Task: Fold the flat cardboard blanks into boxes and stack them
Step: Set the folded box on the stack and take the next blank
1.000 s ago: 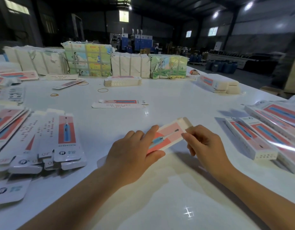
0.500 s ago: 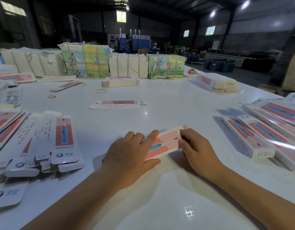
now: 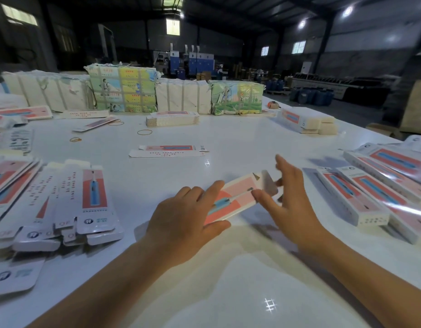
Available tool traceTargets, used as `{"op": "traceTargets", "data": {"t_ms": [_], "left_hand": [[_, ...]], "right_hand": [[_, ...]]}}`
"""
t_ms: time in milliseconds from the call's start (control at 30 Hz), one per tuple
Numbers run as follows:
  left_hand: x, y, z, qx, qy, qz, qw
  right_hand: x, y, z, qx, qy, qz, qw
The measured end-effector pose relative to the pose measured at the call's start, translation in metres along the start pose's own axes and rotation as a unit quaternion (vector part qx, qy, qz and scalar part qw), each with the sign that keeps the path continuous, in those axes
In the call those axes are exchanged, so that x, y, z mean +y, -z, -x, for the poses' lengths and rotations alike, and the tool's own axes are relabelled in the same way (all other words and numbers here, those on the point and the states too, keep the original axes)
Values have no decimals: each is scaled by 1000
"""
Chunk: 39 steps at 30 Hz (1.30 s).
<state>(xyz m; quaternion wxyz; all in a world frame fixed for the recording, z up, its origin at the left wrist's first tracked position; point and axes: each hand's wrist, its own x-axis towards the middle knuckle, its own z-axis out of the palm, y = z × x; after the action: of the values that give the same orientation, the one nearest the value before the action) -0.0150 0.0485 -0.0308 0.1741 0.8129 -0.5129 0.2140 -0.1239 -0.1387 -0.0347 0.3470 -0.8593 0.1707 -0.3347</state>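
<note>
On the white tabletop (image 3: 228, 129), just ahead of the person at about 12 o'clock, lies a half-formed pink box (image 3: 237, 197) printed with a blue toothbrush, its long axis running from 7 o'clock to 1 o'clock. The left hand (image 3: 183, 221) grips its near end, thumb against the near long edge and fingers (image 3: 209, 192) curled over the printed face. The right hand (image 3: 292, 204) is at the far end with its fingers spread and mostly straight; the thumb touches the printed face near the end, and the other fingertips are at the raised grey end flap (image 3: 268, 185), though motion blur hides whether they press it. The flap stands up from the box end.

At 9 o'clock a fanned pile of flat blanks (image 3: 69, 200) rests on the tabletop, white with pink panels. At 3 o'clock several folded boxes (image 3: 375, 200) lie side by side, touching one another. Further out at 12 o'clock a single flat blank (image 3: 169, 150) lies alone, well apart from the hands. Beyond it are loose rubber bands (image 3: 144, 132) and a low stack of blanks (image 3: 172, 118). Along the far edge stand strapped bundles of printed paper (image 3: 124, 91), and at 1 o'clock another bundle of blanks (image 3: 306, 121).
</note>
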Motion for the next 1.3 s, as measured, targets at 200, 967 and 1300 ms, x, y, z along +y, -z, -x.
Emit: {"op": "traceTargets", "data": {"t_ms": [200,967,1300], "left_hand": [[6,3,0,-5,-44,-4,999],[4,-9,-2,82,-90,-81,989],[7,-8,-3,103,-97,-86,986]], "right_hand": [[-1,-1,-5,-167,-201,-412,873],[0,-3,2,-79,-101,-326,937],[-3,-2,11,-71,30,9,997]]}}
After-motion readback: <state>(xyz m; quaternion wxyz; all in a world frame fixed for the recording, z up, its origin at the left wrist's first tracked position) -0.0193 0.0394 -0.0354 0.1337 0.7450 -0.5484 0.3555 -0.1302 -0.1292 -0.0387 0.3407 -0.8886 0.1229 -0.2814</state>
